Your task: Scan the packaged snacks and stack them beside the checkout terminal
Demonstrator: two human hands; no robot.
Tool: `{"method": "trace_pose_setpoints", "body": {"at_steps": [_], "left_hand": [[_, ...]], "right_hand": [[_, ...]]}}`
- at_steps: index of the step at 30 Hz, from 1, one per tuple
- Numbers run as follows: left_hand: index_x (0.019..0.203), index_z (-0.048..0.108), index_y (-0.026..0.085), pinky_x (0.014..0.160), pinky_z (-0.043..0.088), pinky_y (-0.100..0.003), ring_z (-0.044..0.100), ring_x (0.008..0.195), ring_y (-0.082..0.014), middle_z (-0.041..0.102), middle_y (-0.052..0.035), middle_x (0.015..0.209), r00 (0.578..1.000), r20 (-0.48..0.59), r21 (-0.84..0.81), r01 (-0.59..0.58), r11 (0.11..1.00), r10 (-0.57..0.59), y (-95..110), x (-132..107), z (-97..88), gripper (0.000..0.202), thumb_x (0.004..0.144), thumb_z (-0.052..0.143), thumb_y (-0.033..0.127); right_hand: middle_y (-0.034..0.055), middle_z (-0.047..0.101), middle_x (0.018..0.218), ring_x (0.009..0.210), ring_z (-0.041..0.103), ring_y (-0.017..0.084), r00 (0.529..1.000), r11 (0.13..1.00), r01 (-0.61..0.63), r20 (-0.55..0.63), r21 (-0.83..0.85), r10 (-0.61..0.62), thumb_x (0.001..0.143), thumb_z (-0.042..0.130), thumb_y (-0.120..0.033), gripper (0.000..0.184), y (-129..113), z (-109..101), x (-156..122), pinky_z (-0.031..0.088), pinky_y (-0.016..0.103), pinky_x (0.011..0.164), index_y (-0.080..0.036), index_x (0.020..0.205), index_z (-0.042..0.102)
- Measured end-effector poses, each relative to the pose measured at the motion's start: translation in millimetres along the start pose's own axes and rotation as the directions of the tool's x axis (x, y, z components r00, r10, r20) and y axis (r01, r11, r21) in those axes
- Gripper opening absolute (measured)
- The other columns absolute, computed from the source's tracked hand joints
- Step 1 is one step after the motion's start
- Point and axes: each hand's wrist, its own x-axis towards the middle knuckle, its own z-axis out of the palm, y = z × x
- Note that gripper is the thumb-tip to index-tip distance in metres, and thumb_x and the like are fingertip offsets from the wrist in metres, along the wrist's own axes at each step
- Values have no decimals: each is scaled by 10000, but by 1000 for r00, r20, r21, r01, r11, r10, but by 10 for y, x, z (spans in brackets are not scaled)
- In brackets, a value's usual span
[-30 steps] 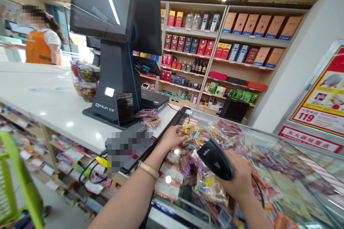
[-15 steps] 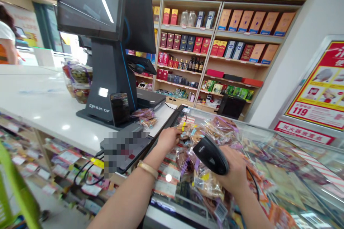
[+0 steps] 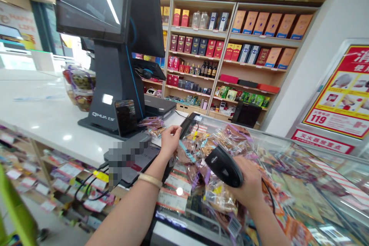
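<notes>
i had the right hand [image 3: 250, 177] wrapped around a black scanner [image 3: 224, 166], held over snack packets [image 3: 221, 199] heaped on a glass counter [image 3: 269, 142]. the left hand [image 3: 170, 140] was curled narrow beside the heap, though i could not tell whether it pinched anything

Fruit tubs [image 3: 82, 88] stand left of the checkout terminal [image 3: 109, 80] on the counter [image 3: 37, 103]; rightward, snack packets [image 3: 198, 172] heap upon the glass display case [image 3: 273, 141], wall shelving [image 3: 253, 72] behind.

Left hand [image 3: 170, 141] curled, right hand [image 3: 249, 181] gripping
</notes>
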Motion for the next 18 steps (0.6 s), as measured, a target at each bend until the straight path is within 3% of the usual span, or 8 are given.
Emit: {"method": "trace_pose_setpoints", "body": {"at_steps": [4,7,9,11,13,14,16,18], "left_hand": [[608,665,196,606,460,-278,584,574,-172,659,-16,587,964,228,113,115,987,-138,-101,-43,58,132,675,620,300],[705,728,216,721,490,-315,651,749,-231,719,-54,740,923,363,265,25,964,-124,-32,-126,34,190,585,738,362],[939,750,252,861,478,-382,640,975,-310,723,-91,965,856,493,457,-103,883,-155,55,-162,-35,498,477,815,426],[1163,680,287,945,445,-438,582,1118,-367,670,-116,1145,757,611,582,-234,779,-230,125,-173,-117,830,367,857,438],[1277,601,293,972,433,-442,558,1161,-374,626,-126,1220,688,671,618,-313,722,-277,153,-169,-175,973,346,860,414],[1290,588,284,972,434,-436,559,1159,-370,622,-128,1219,683,675,624,-327,710,-279,150,-164,-189,969,365,853,401],[1259,603,264,954,446,-420,576,1128,-359,642,-119,1166,713,653,618,-308,723,-254,121,-153,-194,907,389,841,359],[1185,638,253,900,475,-382,616,1045,-323,675,-89,1071,763,610,549,-212,808,-215,82,-141,-179,815,395,832,294]], "right_hand": [[37,621,789,721,586,209,1000,1000,0,10,1,0,714,549,-230,210,-7,-5,4,425,330,647,-216,922,577],[35,620,788,713,583,206,1000,1000,0,9,-6,0,712,549,-229,209,-6,-7,6,420,326,641,-217,920,576],[37,620,791,717,580,208,1000,1000,4,7,-9,-4,710,544,-223,218,-3,-5,6,414,326,639,-216,926,574],[40,620,793,721,578,208,1000,1000,7,8,-12,-7,706,542,-222,226,1,-2,5,409,323,636,-213,929,576],[41,620,794,721,579,206,1000,1000,7,11,-13,-6,702,540,-226,229,4,0,4,411,320,636,-210,927,582],[41,621,796,720,581,205,1000,1000,4,14,-12,-4,699,540,-226,231,5,1,4,412,319,636,-208,925,586],[40,623,798,722,585,203,1000,1000,1,23,-6,-1,694,543,-225,233,7,-2,6,415,318,640,-207,921,590],[39,627,804,725,587,203,1000,1000,0,29,-3,0,693,544,-219,238,7,-5,8,416,319,643,-209,927,591]]}}
